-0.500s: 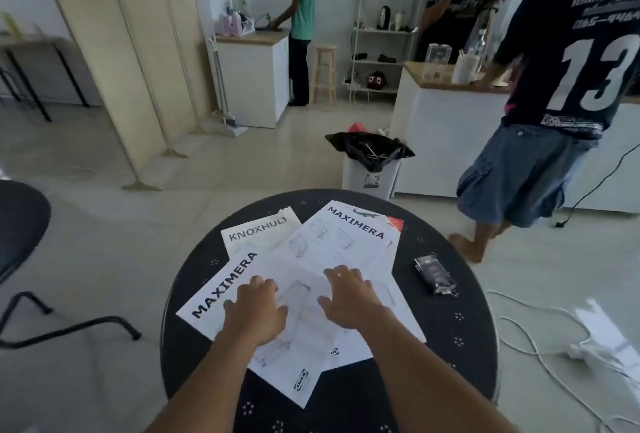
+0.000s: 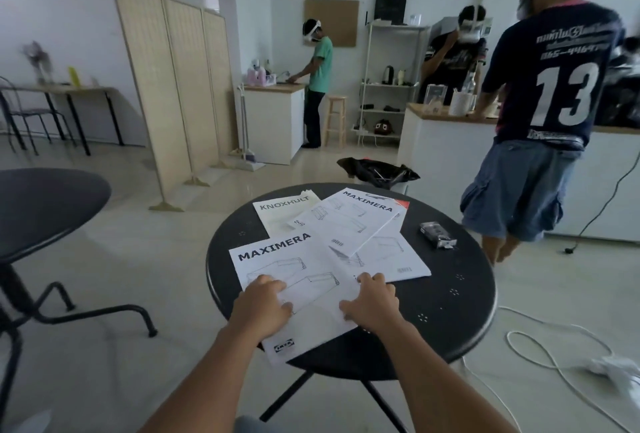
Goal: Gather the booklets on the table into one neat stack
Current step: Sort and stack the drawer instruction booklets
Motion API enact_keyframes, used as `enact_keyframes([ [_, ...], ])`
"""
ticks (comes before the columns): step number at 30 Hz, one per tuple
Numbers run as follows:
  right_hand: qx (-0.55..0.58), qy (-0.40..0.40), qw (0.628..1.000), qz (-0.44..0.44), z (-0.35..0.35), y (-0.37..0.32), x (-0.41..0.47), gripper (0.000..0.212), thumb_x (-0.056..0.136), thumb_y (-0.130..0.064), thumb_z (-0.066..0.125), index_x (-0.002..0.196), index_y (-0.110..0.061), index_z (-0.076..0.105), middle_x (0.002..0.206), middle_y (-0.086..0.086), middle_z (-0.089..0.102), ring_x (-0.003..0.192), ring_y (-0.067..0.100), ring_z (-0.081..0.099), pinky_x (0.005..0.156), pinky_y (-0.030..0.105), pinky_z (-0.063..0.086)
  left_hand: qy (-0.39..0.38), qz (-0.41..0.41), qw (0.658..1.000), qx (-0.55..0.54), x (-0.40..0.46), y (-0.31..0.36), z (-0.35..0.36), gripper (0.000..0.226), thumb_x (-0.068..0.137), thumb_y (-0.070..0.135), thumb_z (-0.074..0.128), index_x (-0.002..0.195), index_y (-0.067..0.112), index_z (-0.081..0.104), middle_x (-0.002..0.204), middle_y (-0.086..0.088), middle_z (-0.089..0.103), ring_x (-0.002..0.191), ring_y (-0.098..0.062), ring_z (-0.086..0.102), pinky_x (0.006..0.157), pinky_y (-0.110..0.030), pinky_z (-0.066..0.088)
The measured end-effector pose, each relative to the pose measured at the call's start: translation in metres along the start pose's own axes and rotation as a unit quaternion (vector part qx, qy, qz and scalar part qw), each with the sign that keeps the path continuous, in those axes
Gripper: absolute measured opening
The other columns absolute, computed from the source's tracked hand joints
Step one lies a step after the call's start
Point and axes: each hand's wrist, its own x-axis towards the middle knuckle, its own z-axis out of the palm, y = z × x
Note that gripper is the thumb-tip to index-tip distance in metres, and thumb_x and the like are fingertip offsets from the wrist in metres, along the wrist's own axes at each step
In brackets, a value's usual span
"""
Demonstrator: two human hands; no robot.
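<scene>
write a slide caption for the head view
Both hands press the nearest MAXIMERA booklet on a round black table, other booklets fanned behind.

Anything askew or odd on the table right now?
Yes. The near MAXIMERA booklet sits crooked under both hands, left hand and right hand, its corner overhanging the table edge. The other booklets lie fanned at different angles, not stacked.

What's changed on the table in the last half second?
Both hands, left hand and right hand, pulled the front MAXIMERA booklet toward the person; its near corner now overhangs the table edge. Other booklets and the clear packet stayed put.
</scene>
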Motion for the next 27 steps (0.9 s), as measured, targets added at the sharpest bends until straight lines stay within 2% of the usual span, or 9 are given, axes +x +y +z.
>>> enact_keyframes([
  [3, 0.026, 0.012, 1.0, 0.002, 0.006, 0.008, -0.014, 0.072, 0.083, -0.04, 0.068, 0.146, -0.015, 0.045, 0.143, 0.009, 0.044, 0.129, 0.031, 0.042, 0.105, 0.04, 0.038, 0.028, -0.029, 0.998, -0.055, -0.009, 0.0, 0.001, 0.057, 0.085, 0.034, 0.074, 0.138, 0.016, 0.061, 0.148, -0.011, 0.042, 0.136, -0.027, 0.045, 0.111, -0.032, 0.04],
  [8, 0.073, 0.022, 0.997, 0.009, 0.011, 0.017, -0.023, 0.071, 0.082, -0.042, 0.071, 0.144, -0.016, 0.046, 0.139, 0.006, 0.049, 0.13, 0.028, 0.042, 0.106, 0.039, 0.037, 0.072, -0.134, 0.98, -0.125, -0.016, 0.011, -0.003, 0.082, 0.064, 0.026, 0.091, 0.131, 0.003, 0.051, 0.131, -0.02, 0.047, 0.117, -0.035, 0.057, 0.094, -0.037, 0.053],
  [12, 0.145, 0.029, 0.989, -0.005, 0.014, 0.023, -0.029, 0.042, 0.082, -0.022, 0.068, 0.12, -0.022, 0.05, 0.097, -0.01, 0.056, 0.114, 0.027, 0.05, 0.093, 0.038, 0.046, 0.101, -0.198, 0.957, -0.186, -0.005, 0.017, -0.002, 0.093, 0.066, 0.017, 0.092, 0.139, 0.001, 0.037, 0.136, -0.024, 0.05, 0.125, -0.041, 0.052, 0.1, -0.047, 0.049],
  [14, 0.189, 0.033, 0.981, -0.001, 0.015, 0.026, -0.028, 0.027, 0.083, -0.013, 0.061, 0.106, -0.022, 0.052, 0.094, -0.004, 0.063, 0.101, 0.026, 0.06, 0.074, 0.033, 0.053, 0.104, -0.222, 0.929, -0.276, 0.006, 0.013, -0.003, 0.075, 0.07, 0.01, 0.089, 0.131, -0.005, 0.048, 0.13, -0.025, 0.06, 0.116, -0.041, 0.061, 0.09, -0.044, 0.054],
  [17, 0.238, 0.021, 0.971, -0.02, 0.009, 0.029, -0.021, 0.018, 0.087, -0.009, 0.059, 0.101, -0.02, 0.056, 0.098, -0.002, 0.068, 0.08, 0.013, 0.066, 0.051, 0.017, 0.045, 0.062, -0.209, 0.917, -0.334, 0.023, 0.009, -0.008, 0.037, 0.074, 0.007, 0.085, 0.107, -0.003, 0.071, 0.111, -0.02, 0.074, 0.1, -0.036, 0.07, 0.092, -0.044, 0.057],
  [19, 0.276, 0.02, 0.96, -0.041, 0.002, 0.032, -0.013, 0.017, 0.089, -0.009, 0.06, 0.1, -0.022, 0.058, 0.098, -0.004, 0.07, 0.078, 0.011, 0.068, 0.05, 0.015, 0.046, 0.032, -0.211, 0.933, -0.288, 0.036, 0.011, -0.009, 0.04, 0.076, 0.018, 0.085, 0.109, 0.001, 0.071, 0.118, -0.019, 0.071, 0.11, -0.035, 0.065, 0.099, -0.043, 0.052],
  [21, 0.315, 0.03, 0.947, -0.055, -0.005, 0.034, -0.006, 0.018, 0.09, -0.008, 0.061, 0.097, -0.026, 0.061, 0.094, -0.004, 0.074, 0.076, 0.013, 0.071, 0.053, 0.018, 0.05, 0.033, -0.24, 0.945, -0.221, 0.048, 0.015, -0.011, 0.056, 0.078, 0.035, 0.082, 0.121, 0.005, 0.064, 0.137, -0.021, 0.055, 0.127, -0.038, 0.049, 0.103, -0.04, 0.044],
  [23, 0.346, 0.048, 0.935, -0.066, -0.012, 0.037, 0.003, 0.022, 0.091, -0.007, 0.062, 0.091, -0.029, 0.062, 0.087, -0.002, 0.075, 0.072, 0.019, 0.072, 0.054, 0.022, 0.053, 0.047, -0.269, 0.931, -0.242, 0.06, 0.015, -0.013, 0.063, 0.078, 0.038, 0.081, 0.128, 0.006, 0.059, 0.146, -0.024, 0.043, 0.131, -0.041, 0.041, 0.099, -0.042, 0.041],
  [27, 0.428, 0.065, 0.899, -0.069, -0.023, 0.042, 0.027, 0.024, 0.092, -0.002, 0.062, 0.092, -0.026, 0.066, 0.088, 0.004, 0.078, 0.077, 0.03, 0.076, 0.068, 0.044, 0.062, 0.052, -0.173, 0.875, -0.45, 0.091, 0.012, -0.021, 0.014, 0.086, 0.02, 0.077, 0.096, 0.012, 0.073, 0.111, -0.017, 0.076, 0.09, -0.031, 0.07, 0.077, -0.039, 0.054],
])
